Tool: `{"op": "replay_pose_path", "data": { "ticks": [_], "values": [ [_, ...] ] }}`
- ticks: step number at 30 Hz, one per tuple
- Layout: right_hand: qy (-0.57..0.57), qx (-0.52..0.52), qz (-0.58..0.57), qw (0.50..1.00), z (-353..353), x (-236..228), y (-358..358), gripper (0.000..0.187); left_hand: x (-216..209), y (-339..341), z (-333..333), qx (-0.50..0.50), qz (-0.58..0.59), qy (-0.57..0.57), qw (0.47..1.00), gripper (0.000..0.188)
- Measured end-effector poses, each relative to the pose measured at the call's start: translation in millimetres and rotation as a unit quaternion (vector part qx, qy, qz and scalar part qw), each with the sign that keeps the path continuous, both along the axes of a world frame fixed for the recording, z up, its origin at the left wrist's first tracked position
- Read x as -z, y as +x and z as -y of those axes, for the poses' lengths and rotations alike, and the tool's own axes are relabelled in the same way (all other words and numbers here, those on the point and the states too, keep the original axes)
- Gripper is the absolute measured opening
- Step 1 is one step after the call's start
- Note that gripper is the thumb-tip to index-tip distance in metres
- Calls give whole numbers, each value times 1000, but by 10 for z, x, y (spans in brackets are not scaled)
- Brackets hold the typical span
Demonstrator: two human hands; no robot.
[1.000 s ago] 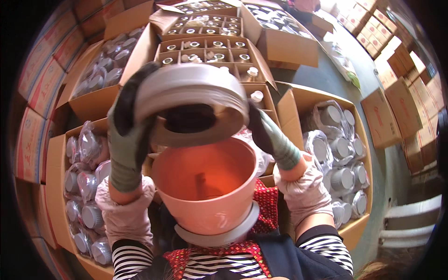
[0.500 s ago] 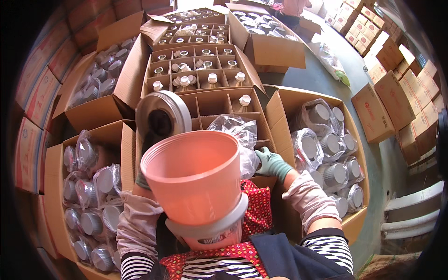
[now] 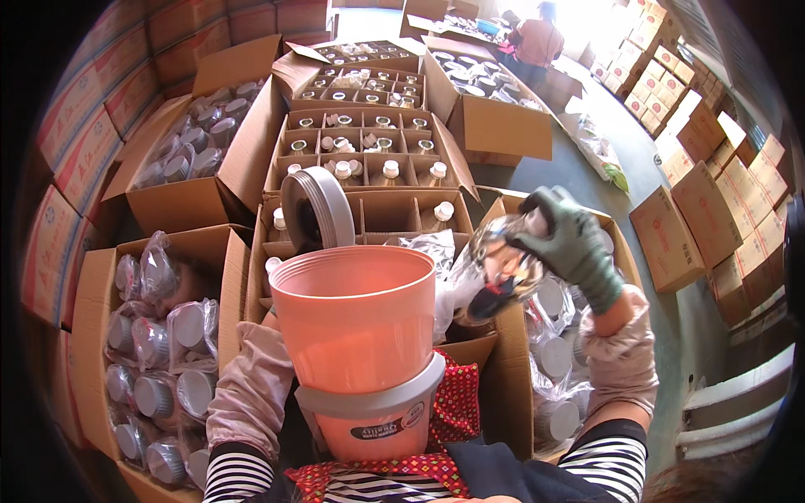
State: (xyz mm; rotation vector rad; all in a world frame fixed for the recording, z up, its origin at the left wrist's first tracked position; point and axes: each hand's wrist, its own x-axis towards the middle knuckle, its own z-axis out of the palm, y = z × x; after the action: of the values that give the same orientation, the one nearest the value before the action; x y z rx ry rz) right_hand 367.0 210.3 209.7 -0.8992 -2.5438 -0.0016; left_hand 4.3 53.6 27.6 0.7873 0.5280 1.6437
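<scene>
My right hand (image 3: 570,239), in a grey-green glove, grips the neck of a shiny mirrored glass flask liner (image 3: 503,260). The liner is tilted, its body pointing down-left over the carton's edge, beside crumpled clear plastic (image 3: 436,247). In front of me stands an open pink flask shell (image 3: 356,323), apparently empty, with a grey collar (image 3: 377,398) and pink base below. Behind its rim, a round grey lid (image 3: 323,205) stands on edge. My left sleeve (image 3: 251,390) reaches behind the shell, which hides the left hand's fingers.
Ahead, divided cartons (image 3: 369,180) hold several capped bottle necks. Open boxes of bagged grey-lidded flasks flank me, one left (image 3: 159,394) and one right (image 3: 558,356). Stacked cartons (image 3: 84,176) line the left. A person (image 3: 537,42) is far off; a white curved rail (image 3: 738,386) sits right.
My right hand has risen up and right from the carton, bringing out the mirrored liner. The grey lid has turned edge-on and shifted slightly right.
</scene>
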Motion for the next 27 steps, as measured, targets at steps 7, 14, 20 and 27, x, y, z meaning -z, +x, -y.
{"op": "replay_pose_path", "data": {
  "ticks": [7,14,20,27],
  "values": [
    [161,-73,-155,972,443,-533,-406,44,-133,382,-527,117,94,100,984,63],
    [-125,-197,-362,902,631,65,-917,53,-370,-289,-354,150,196,286,926,65],
    [-424,-265,-419,758,634,243,-1227,54,-1165,-811,158,56,57,298,951,57],
    [-158,-305,-445,827,278,1205,-1289,68,-710,-667,291,25,104,117,987,48]
  ]
}}
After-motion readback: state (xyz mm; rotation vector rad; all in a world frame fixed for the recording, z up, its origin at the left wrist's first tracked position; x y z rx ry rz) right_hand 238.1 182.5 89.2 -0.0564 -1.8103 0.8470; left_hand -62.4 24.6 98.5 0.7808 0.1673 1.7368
